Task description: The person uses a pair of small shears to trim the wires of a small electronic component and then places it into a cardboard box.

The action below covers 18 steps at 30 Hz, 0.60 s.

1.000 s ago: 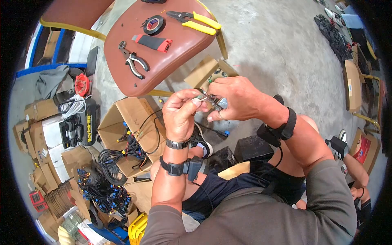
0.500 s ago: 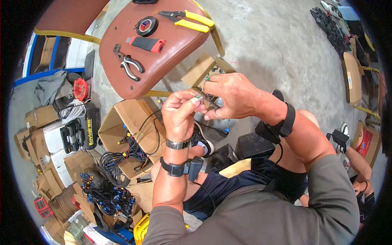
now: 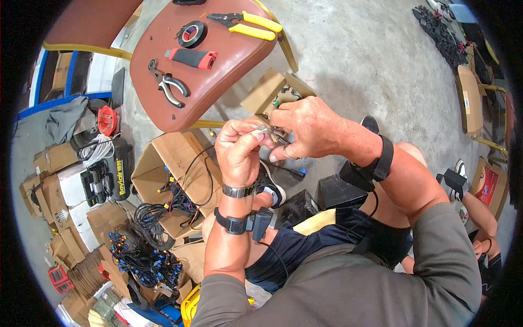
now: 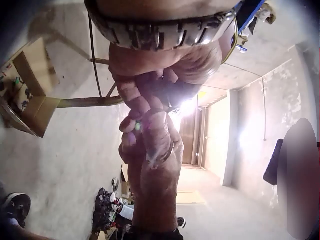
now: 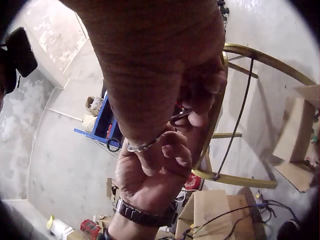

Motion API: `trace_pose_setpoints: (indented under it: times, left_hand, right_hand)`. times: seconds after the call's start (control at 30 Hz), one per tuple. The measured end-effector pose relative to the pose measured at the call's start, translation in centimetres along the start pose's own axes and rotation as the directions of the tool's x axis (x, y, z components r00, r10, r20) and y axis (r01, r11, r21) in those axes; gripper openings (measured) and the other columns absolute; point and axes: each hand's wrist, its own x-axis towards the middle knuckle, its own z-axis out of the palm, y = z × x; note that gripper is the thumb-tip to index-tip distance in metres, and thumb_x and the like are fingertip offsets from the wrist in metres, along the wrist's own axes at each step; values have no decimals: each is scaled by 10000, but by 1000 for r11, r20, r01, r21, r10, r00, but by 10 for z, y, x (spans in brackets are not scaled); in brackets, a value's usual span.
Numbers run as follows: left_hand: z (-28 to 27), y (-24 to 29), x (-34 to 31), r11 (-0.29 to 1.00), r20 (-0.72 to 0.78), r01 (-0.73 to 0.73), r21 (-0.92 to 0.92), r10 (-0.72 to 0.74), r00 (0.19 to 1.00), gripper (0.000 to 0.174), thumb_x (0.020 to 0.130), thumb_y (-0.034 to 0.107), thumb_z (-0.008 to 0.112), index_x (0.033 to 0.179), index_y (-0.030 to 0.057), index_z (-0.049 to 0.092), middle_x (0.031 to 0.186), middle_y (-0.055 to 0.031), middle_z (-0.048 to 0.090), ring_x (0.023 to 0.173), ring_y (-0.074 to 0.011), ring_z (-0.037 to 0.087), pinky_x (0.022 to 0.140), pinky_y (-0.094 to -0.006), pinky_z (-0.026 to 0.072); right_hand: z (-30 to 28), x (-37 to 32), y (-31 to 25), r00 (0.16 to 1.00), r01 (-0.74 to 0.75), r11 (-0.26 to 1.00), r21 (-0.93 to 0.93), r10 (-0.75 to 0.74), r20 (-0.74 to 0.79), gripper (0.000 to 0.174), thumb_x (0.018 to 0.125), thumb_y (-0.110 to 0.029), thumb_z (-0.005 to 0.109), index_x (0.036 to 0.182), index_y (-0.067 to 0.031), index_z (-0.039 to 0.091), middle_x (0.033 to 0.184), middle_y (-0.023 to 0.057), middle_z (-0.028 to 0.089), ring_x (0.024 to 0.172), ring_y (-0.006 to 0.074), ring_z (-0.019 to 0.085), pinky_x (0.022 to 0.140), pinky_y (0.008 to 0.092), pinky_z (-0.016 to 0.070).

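In front of my body both hands meet, fingertips close together. My left hand pinches a small pale piece between thumb and forefinger. My right hand has its thumb and fingers bent round a small dark metallic piece, whose kind I cannot tell. The two pieces sit right at each other in the head view. From the left wrist, the right hand covers most of what is held. A sliver of shiny metal shows between the fingers in the right wrist view.
A brown chair seat bears yellow-handled wire strippers, black tape, a utility knife and pliers. Below it stand a small open carton and a larger box with black cables. Another person's arm shows at right.
The head view has shifted slightly, so the chair sits further left. The right fingers have turned a little at the left fingertips, and the silvery-blue glint under the right palm no longer shows.
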Motion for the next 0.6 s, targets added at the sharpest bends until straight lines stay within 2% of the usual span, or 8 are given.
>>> trace_pose_setpoints:
  times: [0.43,0.53,0.6]
  left_hand:
    - [-6,3,0,999,-30,-6,-38,4,1000,92,821,-55,614,879,10,641,909,-179,670,682,-236,624,650,-392,536]
    - [-9,3,0,1000,-19,-12,-26,12,1000,99,832,-43,620,911,13,639,909,-173,669,686,-232,624,650,-383,539]
    - [-5,5,0,999,-64,-28,-45,25,998,127,829,-68,635,932,7,634,884,-162,671,688,-226,649,642,-362,564]
  right_hand:
    - [0,2,1,1000,-18,997,-72,20,24,356,660,-368,812,740,-75,628,675,131,657,682,351,673,600,445,522]
    - [0,3,1,1000,4,995,-101,-2,22,342,674,-366,803,742,-74,638,662,137,655,672,351,673,600,452,522]
    - [0,3,2,1000,-5,997,-82,5,6,328,684,-361,793,737,-76,640,655,141,653,662,356,669,600,456,521]
